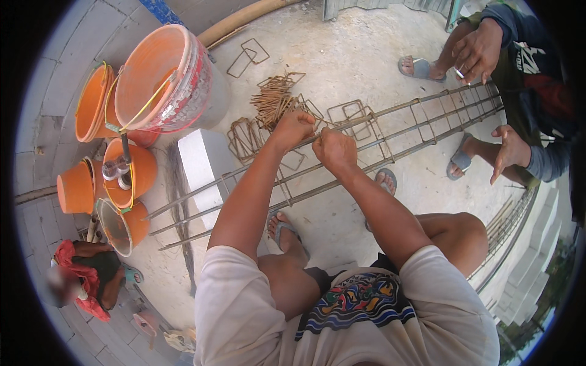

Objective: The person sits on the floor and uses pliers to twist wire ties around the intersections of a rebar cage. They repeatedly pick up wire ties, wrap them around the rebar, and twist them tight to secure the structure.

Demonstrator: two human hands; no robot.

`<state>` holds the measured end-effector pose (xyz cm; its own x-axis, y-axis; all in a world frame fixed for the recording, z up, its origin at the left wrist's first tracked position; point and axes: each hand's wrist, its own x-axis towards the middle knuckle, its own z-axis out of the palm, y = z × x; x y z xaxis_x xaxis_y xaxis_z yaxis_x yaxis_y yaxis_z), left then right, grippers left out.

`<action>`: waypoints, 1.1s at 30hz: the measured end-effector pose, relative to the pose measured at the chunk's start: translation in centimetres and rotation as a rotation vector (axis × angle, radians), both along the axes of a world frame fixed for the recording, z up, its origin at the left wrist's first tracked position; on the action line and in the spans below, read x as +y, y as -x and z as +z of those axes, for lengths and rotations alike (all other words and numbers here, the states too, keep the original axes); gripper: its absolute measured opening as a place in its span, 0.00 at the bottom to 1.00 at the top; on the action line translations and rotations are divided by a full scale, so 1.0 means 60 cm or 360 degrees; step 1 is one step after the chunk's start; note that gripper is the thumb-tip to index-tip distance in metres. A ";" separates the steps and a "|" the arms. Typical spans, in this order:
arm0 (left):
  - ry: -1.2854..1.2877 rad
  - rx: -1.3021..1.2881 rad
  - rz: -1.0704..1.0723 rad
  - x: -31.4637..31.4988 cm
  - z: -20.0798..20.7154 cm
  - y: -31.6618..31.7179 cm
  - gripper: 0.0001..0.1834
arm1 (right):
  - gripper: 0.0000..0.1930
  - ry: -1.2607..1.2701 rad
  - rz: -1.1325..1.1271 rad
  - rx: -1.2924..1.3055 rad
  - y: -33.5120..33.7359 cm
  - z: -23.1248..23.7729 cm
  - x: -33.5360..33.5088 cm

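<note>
A long cage of steel reinforcing bars (421, 141) runs from the lower left to the upper right, with square wire stirrups around its bars. My left hand (295, 129) is closed at the cage's far bar. Just right of it, my right hand (336, 149) is closed in a fist at the same bar. What lies inside the fingers is too small to make out. Behind my hands, a heap of loose stirrups (273, 97) rests on the concrete floor. A white block (198, 160) lies beneath the bars' left end.
At the left stand a large bucket (204, 91) and several orange buckets (139, 168). A co-worker's hand (479, 52) with a cigarette and their other hand (511, 152) are beside the cage's right end. Another person (91, 274) is at the lower left. Grey blocks (531, 268) are stacked at right.
</note>
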<state>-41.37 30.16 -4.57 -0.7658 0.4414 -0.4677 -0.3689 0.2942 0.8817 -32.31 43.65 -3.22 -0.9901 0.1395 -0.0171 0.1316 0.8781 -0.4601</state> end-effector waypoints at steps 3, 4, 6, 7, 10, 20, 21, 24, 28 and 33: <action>0.0190 0.0283 -0.0057 -0.003 0.003 -0.009 0.10 | 0.09 -0.0002 -0.0005 0.0111 -0.001 -0.008 -0.005; 0.0261 0.0468 -0.0115 -0.001 0.004 -0.011 0.10 | 0.08 -0.0003 -0.0012 0.0150 -0.001 -0.011 -0.006; 0.0392 0.0834 -0.0235 0.012 0.020 -0.018 0.10 | 0.09 0.0050 -0.0029 0.0012 0.001 -0.001 -0.003; 0.0420 0.0895 -0.0270 0.016 0.025 -0.021 0.10 | 0.09 0.0076 -0.0038 -0.0057 0.003 0.004 -0.001; 0.0479 0.1006 -0.0345 0.023 0.040 -0.030 0.11 | 0.11 0.0329 0.0125 -0.0256 0.008 0.017 0.036; 0.0264 0.0738 -0.0157 0.008 0.030 -0.047 0.11 | 0.09 0.1683 -0.0497 -0.0952 0.019 0.064 0.081; 0.0292 0.0763 -0.0159 0.012 0.032 -0.046 0.11 | 0.09 0.1660 -0.0472 -0.0951 0.018 0.062 0.081; 0.0364 0.0729 -0.0168 0.021 0.050 -0.045 0.11 | 0.10 0.1399 -0.0275 -0.0859 0.011 0.080 0.080; 0.0174 0.0767 -0.0127 0.008 0.024 -0.045 0.14 | 0.10 0.0792 0.0145 -0.0541 0.002 0.105 0.080; 0.0128 0.0519 -0.0135 0.004 0.028 -0.054 0.17 | 0.12 0.0691 0.0266 -0.0504 0.038 0.108 0.064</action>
